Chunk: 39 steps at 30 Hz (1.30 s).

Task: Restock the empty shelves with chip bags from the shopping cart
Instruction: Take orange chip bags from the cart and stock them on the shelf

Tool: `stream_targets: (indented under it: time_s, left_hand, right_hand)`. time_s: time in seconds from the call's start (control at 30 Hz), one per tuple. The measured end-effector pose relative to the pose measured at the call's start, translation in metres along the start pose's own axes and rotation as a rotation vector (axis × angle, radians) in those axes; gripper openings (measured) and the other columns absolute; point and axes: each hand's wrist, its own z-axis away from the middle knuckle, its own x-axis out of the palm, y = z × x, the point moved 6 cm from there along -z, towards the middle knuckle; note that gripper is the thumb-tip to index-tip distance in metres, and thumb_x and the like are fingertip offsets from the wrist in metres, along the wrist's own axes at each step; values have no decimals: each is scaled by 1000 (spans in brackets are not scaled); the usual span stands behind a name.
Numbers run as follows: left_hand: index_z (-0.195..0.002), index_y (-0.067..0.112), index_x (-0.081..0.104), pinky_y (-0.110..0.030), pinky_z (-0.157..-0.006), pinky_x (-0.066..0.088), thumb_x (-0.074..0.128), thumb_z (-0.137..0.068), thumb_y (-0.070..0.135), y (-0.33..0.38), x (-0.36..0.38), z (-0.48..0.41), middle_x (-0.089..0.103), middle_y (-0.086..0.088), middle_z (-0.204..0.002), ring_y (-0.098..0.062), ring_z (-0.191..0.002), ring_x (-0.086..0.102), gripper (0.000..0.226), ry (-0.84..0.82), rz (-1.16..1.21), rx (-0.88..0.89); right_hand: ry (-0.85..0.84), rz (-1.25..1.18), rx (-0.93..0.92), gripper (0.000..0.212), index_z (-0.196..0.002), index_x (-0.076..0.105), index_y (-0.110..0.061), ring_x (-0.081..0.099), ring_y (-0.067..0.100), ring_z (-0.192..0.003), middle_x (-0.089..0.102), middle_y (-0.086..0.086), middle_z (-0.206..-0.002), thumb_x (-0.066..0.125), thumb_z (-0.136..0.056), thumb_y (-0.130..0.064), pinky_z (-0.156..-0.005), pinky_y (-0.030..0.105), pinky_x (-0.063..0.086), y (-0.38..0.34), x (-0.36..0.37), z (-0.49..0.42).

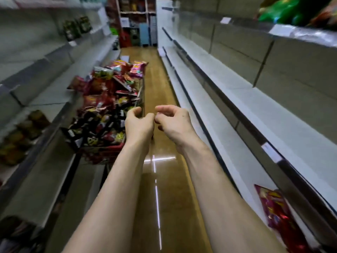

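Note:
A shopping cart (102,152) piled with several red, pink and dark chip bags (107,99) stands at the left of the aisle. My left hand (139,123) hovers at the cart's right edge with fingers loosely curled and holds nothing. Beside it, over the floor, my right hand (173,119) is also loosely curled and holds nothing; the fingertips of the two hands nearly meet. Long white shelves (228,99) run along the right, mostly bare. One red chip bag (277,210) lies on a low right shelf near me.
Grey shelves (45,99) on the left hold a few dark bags (23,132). A green bag (284,11) sits on the top right shelf. The brown glossy floor (160,84) runs ahead to stacked goods (136,24) at the aisle's far end.

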Motion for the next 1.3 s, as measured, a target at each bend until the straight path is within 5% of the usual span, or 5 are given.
stream_targets:
  time_s: [0.17, 0.33, 0.5, 0.67, 1.3]
  left_hand:
    - [-124, 20, 51, -44, -93, 53, 65, -80, 19, -2, -45, -80, 61, -9, -115, -26, -102, 65, 46, 60, 20, -34]
    - [-134, 18, 48, -45, -93, 53, 63, -87, 19, -1, -81, -150, 62, -3, -103, -21, -96, 65, 50, 130, 22, -68]
    - [-137, 17, 47, -37, -86, 55, 60, -91, 15, -13, -100, -203, 60, -7, -119, -15, -91, 62, 47, 193, 87, -145]
    - [-135, 17, 47, -39, -81, 55, 58, -92, 11, -20, -97, -251, 57, 1, -87, -13, -78, 59, 44, 253, 124, -186]
    - [-123, 19, 51, -33, -71, 55, 60, -91, 9, -10, -64, -425, 61, -6, -101, -14, -82, 60, 35, 482, 304, -207]
  right_hand:
    - [-84, 0, 1, 28, -119, 62, 3, 58, -2, -45, 59, 10, -95, 52, -93, 6, -48, 9, 46, -3, 76, -56]
    - [-49, 39, -17, 22, -97, 67, -17, 64, 16, -92, 65, 2, -95, 59, -88, 1, -89, 34, 54, 4, 128, -120]
    - [-60, 10, 12, 24, -96, 67, -19, 59, 9, -73, 65, 0, -87, 57, -89, 2, -78, 30, 53, 13, 156, -171]
    - [-155, -16, 44, 23, -97, 67, -19, 63, 15, -94, 65, 5, -107, 57, -90, 1, -74, 23, 51, 23, 184, -228]
    - [-447, 40, 58, 23, -95, 66, -24, 63, 9, -88, 65, -3, -96, 58, -91, -2, -83, 30, 56, 20, 249, -423]
